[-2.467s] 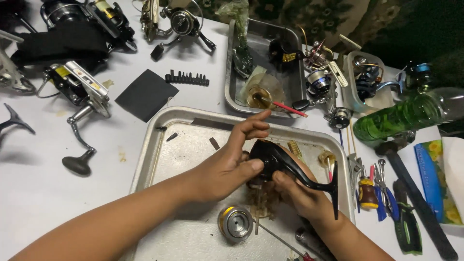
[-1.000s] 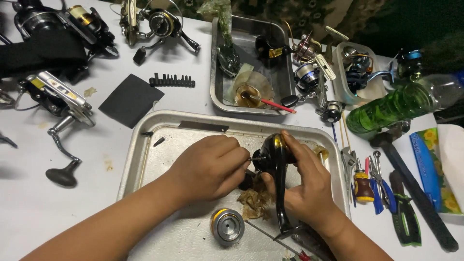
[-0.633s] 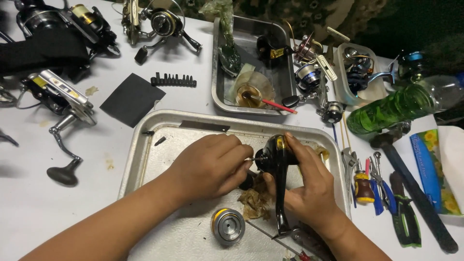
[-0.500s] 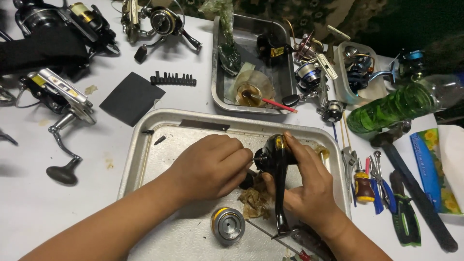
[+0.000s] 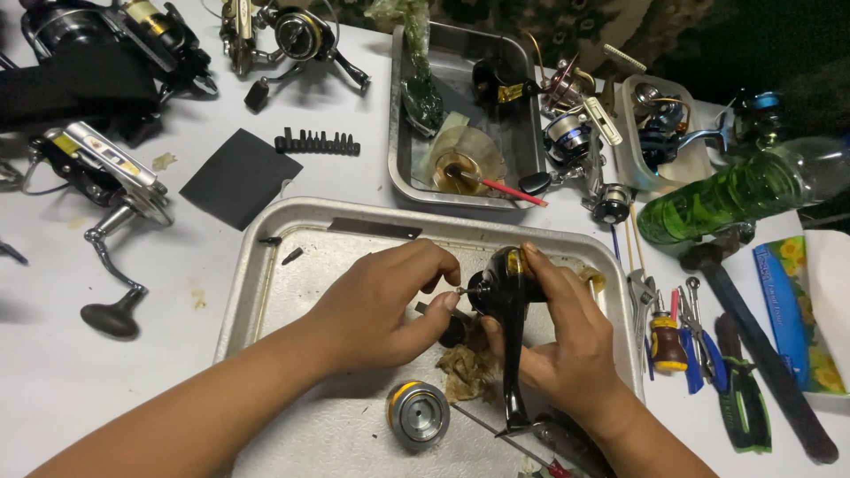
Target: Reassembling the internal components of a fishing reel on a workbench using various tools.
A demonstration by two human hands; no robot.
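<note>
Black fishing reel [image 5: 503, 288] sits gripped in the right hand [image 5: 567, 354] above the metal tray [image 5: 266, 274]; left hand [image 5: 381, 305] pinches a tiny pin [image 5: 460, 290] against it.

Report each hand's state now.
Left hand: fingers pinched at a small pin on the reel body.
Right hand: closed, gripping the reel body.

The scene is lit brightly and evenly from above. Soft, short shadows are cast beneath the left hand [image 5: 381, 305] and right hand [image 5: 567, 350] onto the metal tray [image 5: 266, 265]. Mild glare is seen on the tray rim and the white table [image 5: 53, 381]. The upper right corner is left dark. Focus is held sharply throughout; slight wide-angle bending is noticed at the edges.
</note>
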